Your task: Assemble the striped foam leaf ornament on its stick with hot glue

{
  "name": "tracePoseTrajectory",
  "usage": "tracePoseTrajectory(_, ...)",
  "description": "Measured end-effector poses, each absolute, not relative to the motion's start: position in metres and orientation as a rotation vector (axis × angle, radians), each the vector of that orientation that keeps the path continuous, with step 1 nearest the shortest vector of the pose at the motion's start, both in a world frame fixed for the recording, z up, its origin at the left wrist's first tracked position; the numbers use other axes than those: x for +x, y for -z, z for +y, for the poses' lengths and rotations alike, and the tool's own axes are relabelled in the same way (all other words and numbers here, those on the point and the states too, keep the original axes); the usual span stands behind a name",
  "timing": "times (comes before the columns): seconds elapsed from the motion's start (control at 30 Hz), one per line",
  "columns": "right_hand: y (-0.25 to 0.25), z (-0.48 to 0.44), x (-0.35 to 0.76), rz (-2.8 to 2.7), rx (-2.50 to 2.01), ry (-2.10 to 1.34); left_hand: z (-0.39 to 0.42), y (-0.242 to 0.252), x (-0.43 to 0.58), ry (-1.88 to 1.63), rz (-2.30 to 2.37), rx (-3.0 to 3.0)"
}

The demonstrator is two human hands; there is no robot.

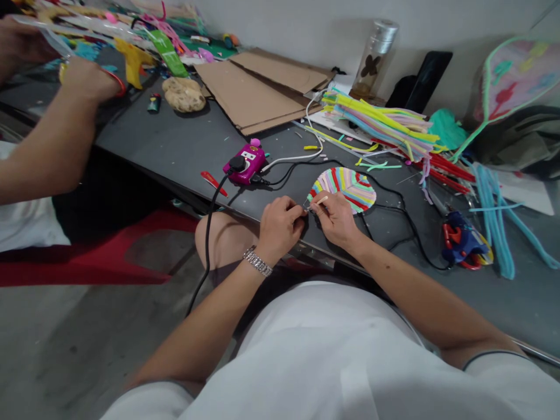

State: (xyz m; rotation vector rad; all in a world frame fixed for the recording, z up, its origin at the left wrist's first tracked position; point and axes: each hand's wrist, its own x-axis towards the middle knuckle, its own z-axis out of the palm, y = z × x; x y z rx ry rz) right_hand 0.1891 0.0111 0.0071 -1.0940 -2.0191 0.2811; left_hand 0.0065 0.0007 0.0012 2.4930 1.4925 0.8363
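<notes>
Close to the table's front edge, my left hand is closed in a pinch. Between its fingertips and those of my right hand is something small and shiny, too small to make out. My right hand is closed too, with a short pale stick poking out between thumb and fingers. Just behind my right hand lies a flat rounded piece striped in red, yellow, green and white, partly covered by that hand. A black cable runs around its far side.
A magenta power socket block with cables sits left of my hands. To the right lies a blue glue gun. Pipe cleaners, cardboard sheets, a bottle and a stone stand further back. A co-worker's arm reaches in from the left.
</notes>
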Motion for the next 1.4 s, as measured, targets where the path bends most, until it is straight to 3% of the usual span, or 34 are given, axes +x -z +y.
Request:
tracePoseTrajectory(0.93, -0.010, 0.010, 0.189, -1.825, -1.140, -0.453, 0.000, -0.002, 0.007, -0.846, 1.486, 2.449)
tracePoseTrajectory(1.13, -0.034, 0.005, 0.199, -1.382, -1.125, -0.534, 0.001, -0.005, 0.006, -0.892, 1.429, 2.380)
tracePoseTrajectory(1.4, -0.061, -0.044, 0.242, -1.254, -1.190, -0.395, -0.004, -0.024, 0.000, -0.828, 1.497, 2.349)
